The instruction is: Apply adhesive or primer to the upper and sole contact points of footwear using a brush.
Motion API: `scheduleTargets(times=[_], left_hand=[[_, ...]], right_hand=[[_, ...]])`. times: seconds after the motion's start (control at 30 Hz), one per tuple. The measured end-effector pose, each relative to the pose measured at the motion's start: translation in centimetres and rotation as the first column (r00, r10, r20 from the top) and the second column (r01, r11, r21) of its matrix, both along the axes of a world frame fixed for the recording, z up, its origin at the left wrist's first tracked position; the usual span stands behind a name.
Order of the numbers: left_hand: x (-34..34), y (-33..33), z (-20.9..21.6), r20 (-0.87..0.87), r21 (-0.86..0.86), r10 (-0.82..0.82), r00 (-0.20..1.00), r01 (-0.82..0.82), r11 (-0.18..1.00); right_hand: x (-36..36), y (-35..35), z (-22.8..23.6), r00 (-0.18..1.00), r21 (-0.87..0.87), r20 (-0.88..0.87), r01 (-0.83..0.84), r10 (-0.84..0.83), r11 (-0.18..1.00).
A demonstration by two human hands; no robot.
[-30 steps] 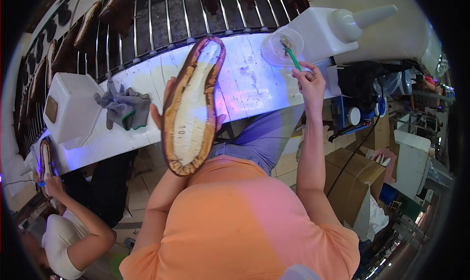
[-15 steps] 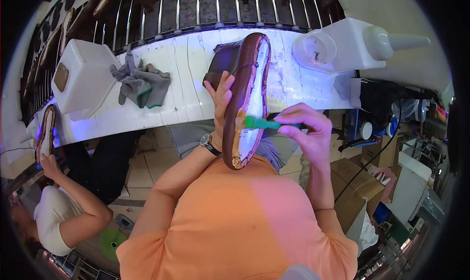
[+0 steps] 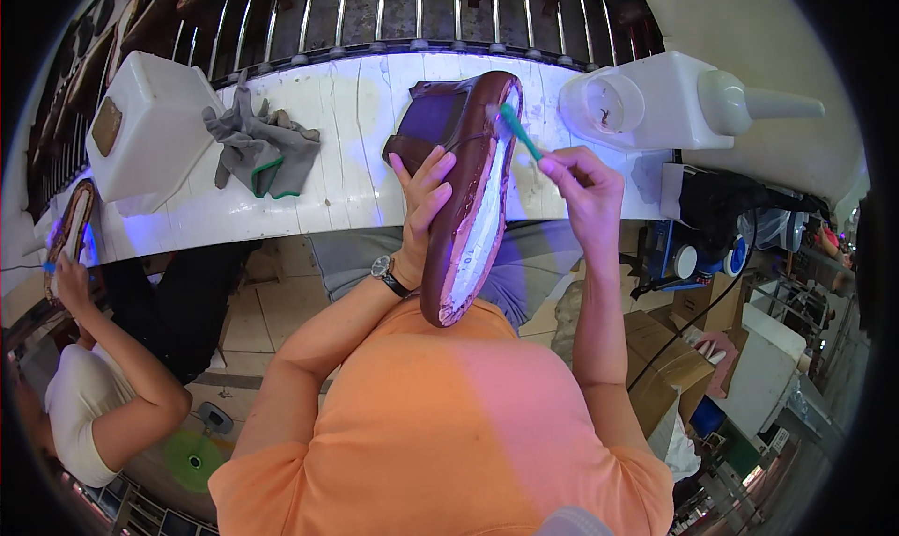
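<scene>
– Where are you holding the shoe (image 3: 462, 213)?
– Across the near edge of the surface (image 3: 361, 147), with your left hand (image 3: 426, 194) clamped on its side.
– And your right hand (image 3: 585, 182)?
– Its fingers pinch the green brush (image 3: 520, 133), bristles at the shoe's far end. A clear cup (image 3: 626, 115) sits near the surface's right edge.

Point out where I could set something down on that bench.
One bare patch of the white bench lies between the gray gloves and the brown shoe. Another, right of the shoe, has the right hand over it. Crowded: the left part, with a white container, and the right, with a white bottle and round cup.
</scene>
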State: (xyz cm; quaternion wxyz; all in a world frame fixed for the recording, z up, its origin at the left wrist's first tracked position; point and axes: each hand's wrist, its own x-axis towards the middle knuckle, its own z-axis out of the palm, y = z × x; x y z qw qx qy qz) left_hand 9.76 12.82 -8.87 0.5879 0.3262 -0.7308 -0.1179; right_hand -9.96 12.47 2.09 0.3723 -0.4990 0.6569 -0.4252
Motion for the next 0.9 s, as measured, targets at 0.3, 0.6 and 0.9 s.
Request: scheduleTargets(times=[0.3,0.6,0.9], left_hand=[[0.0,0.2,2.2,-0.143,0.094,-0.103,0.984,0.117,0.989],[0.0,-0.3,3.1,-0.105,0.162,-0.09,0.99,0.107,0.981],[1.1,-0.9,6.6,-0.08,0.215,-0.187,0.979,0.2,0.956]], right_hand=[[-2.2,-4.4,-1.7,0.975,-0.139,-0.184,0.1,-0.125,0.985],[-0.8,0.9,2.5,0.986,-0.004,0.035,-0.165,0.165,0.986],[1.1,4.0,5.9,0.935,-0.164,-0.055,-0.355,0.351,0.92]])
